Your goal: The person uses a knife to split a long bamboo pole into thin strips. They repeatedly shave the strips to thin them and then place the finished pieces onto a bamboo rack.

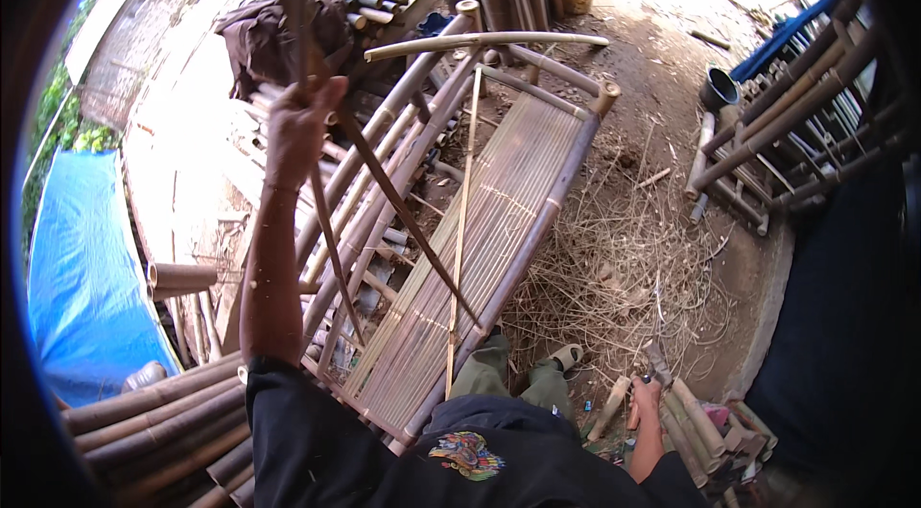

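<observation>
My left hand (305, 115) is raised at the upper left, fingers closed round two long dark bamboo strips (408, 220). The strips cross near my hand, their lower ends reaching down over the bamboo bench (568, 172). The bench has a seat of thin slats and a frame of thick poles. Along the seat lies a pale split bamboo strip (464, 220). Low on the right, my right hand (648, 398) is closed on the handle of what looks like a machete (657, 361), beside short cut bamboo pieces (696, 417). Its blade blends into the shavings.
Bamboo shavings (624, 268) cover the ground right of the bench. A pale bamboo length (489, 43) rests across its far end. Thick poles (163, 407) are stacked at the lower left, near a blue tarp (82, 268). A bamboo frame (796, 115) and black bucket (719, 88) stand right.
</observation>
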The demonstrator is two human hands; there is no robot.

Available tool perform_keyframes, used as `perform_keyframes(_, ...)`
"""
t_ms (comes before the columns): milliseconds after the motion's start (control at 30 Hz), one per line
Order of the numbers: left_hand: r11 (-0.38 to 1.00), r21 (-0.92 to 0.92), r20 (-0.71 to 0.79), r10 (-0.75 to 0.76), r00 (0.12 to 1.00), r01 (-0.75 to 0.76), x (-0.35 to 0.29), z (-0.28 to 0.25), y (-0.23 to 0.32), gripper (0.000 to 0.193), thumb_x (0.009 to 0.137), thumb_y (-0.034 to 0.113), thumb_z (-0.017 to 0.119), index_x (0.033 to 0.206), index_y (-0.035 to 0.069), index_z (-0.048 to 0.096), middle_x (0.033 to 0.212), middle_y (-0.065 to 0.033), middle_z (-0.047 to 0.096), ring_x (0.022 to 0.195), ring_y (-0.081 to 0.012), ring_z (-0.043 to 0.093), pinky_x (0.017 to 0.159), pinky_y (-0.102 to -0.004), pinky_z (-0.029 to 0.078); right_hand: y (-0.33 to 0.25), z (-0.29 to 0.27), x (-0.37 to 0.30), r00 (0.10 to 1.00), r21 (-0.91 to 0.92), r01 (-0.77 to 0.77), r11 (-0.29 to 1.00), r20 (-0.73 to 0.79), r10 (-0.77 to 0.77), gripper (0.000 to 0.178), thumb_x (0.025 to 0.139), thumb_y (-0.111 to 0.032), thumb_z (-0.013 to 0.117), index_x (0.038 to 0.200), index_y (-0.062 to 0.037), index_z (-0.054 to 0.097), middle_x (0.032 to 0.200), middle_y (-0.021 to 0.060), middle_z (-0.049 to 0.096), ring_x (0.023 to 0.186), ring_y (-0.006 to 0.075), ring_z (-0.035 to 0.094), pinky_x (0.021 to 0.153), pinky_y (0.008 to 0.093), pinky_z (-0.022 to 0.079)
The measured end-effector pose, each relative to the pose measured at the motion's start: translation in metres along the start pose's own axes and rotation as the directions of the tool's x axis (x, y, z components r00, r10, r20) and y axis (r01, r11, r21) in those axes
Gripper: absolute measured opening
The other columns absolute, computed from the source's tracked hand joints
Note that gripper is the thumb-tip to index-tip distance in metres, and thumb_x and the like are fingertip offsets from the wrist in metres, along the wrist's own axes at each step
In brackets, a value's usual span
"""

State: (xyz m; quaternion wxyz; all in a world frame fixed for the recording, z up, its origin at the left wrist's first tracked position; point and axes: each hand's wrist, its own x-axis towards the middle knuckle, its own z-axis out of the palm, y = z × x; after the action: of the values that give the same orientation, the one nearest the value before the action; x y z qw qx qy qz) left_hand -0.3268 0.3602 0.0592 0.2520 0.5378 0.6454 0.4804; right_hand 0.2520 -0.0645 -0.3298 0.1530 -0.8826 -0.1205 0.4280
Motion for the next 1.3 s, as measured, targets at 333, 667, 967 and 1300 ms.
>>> perform_keyframes(333, 0.912, 0.406, 0.287, -0.198, 0.937, 0.069, -0.033, -0.007, -0.157, 0.018, 0.086, 0.033, 0.071, 0.098, 0.019, 0.074, 0.073, -0.0056, 0.068, 0.064, -0.0159, 0.063, 0.062, -0.0349, 0.051, -0.052, 0.05, -0.044, 0.958, -0.283, 0.05, 0.958, 0.285, 0.034, 0.019, 0.087, -0.016, 0.066, 0.08, -0.0052, 0.053, 0.058, 0.0043, 0.053, 0.042, 0.0171, 0.052, 0.035, 0.033, 0.043)
perform_keyframes(667, 0.763, 0.608, 0.407, -0.537, 0.739, 0.219, -0.128, 0.021, -0.39, 0.022, 0.085, 0.036, 0.065, 0.098, 0.019, 0.073, 0.09, -0.0135, 0.071, 0.088, -0.0335, 0.068, 0.078, -0.0452, 0.054, -0.093, 0.069, -0.063, 0.927, -0.565, 0.127, 0.816, 0.361, 0.106, 0.026, 0.088, -0.019, 0.065, 0.072, -0.0018, 0.052, 0.053, 0.0074, 0.051, 0.038, 0.0196, 0.051, 0.034, 0.0357, 0.04)
perform_keyframes(967, 0.654, 0.659, 0.467, -0.743, 0.48, 0.371, -0.154, 0.002, -0.507, 0.045, 0.085, 0.053, 0.065, 0.109, 0.015, 0.071, 0.102, -0.0157, 0.07, 0.097, -0.0334, 0.067, 0.086, -0.0445, 0.052, -0.111, 0.054, -0.088, 0.967, -0.592, -0.044, 0.804, 0.178, 0.185, 0.021, 0.087, -0.018, 0.067, 0.078, -0.0028, 0.055, 0.058, 0.006, 0.053, 0.043, 0.0182, 0.054, 0.038, 0.0336, 0.046)
perform_keyframes(1300, 0.647, 0.593, 0.3, -0.73, 0.614, 0.479, -0.147, 0.003, -0.557, 0.047, 0.087, 0.049, 0.063, 0.116, 0.012, 0.062, 0.105, -0.0203, 0.067, 0.103, -0.0355, 0.063, 0.088, -0.0466, 0.049, -0.098, 0.085, -0.118, 0.934, -0.51, -0.18, 0.841, 0.179, 0.308, 0.02, 0.086, -0.016, 0.071, 0.086, -0.0023, 0.057, 0.063, 0.0049, 0.057, 0.046, 0.0167, 0.055, 0.04, 0.0327, 0.048)
